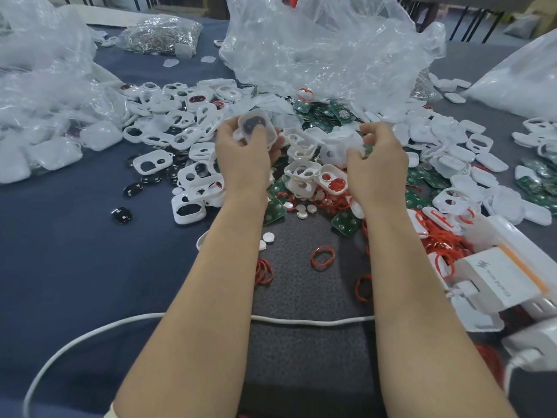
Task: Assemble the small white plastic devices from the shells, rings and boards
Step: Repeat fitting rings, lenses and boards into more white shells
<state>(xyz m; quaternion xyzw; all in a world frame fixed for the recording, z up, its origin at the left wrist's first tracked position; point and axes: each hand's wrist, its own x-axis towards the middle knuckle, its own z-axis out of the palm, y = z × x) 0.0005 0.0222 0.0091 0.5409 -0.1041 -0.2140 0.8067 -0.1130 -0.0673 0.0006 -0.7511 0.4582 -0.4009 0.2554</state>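
Fingers (228,130) of left hand (244,159) grip white shell (255,122); right hand (378,159) curled, contents hidden, cannot tell.

White shell (256,128) raised over scattered shells (193,179), green boards (318,113), red rings (440,241)

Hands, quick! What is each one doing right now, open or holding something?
Left hand: holding a white shell.
Right hand: fingers curled; cannot tell if it holds anything.
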